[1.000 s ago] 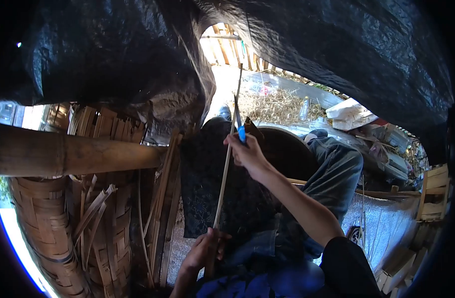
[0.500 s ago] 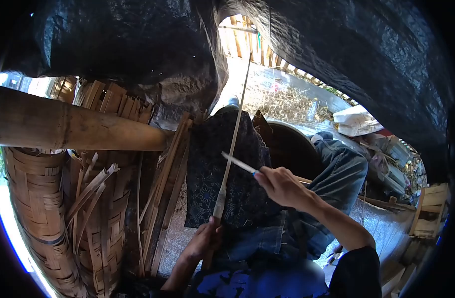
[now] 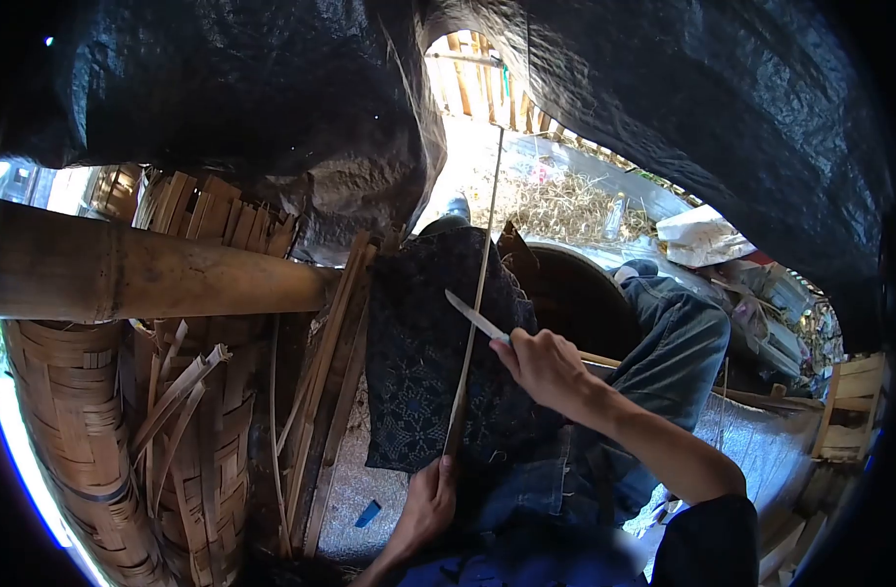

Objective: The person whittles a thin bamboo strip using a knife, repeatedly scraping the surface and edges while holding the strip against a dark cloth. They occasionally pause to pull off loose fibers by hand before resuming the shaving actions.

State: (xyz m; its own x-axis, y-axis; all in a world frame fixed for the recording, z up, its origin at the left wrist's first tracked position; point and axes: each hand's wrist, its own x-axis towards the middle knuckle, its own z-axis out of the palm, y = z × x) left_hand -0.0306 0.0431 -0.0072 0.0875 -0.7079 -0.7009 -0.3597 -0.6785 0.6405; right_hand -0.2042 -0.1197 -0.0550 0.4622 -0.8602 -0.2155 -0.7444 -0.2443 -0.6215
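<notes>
My left hand point(image 3: 431, 499) is closed around the lower end of a long thin bamboo strip point(image 3: 482, 284), which slants up and away over my lap and narrows toward its far tip. In my right hand point(image 3: 551, 367) is a knife point(image 3: 475, 315), gripped by the handle, its blade pointing up and left. The blade crosses the strip partway along its length in this view. Beneath both lies a dark patterned cloth point(image 3: 409, 362) spread over my leg.
Woven bamboo baskets point(image 3: 71, 391) with loose strips stand on the left, under a thick bamboo pole point(image 3: 174, 274). Split slats point(image 3: 321, 382) lean beside my leg. A dark round container point(image 3: 580, 303) sits between my legs. Black plastic sheeting point(image 3: 702, 117) hangs overhead.
My left hand and the bamboo strip have shifted right and slightly toward me. The knife has turned so more of its blade face shows. A small blue piece on the floor is now visible.
</notes>
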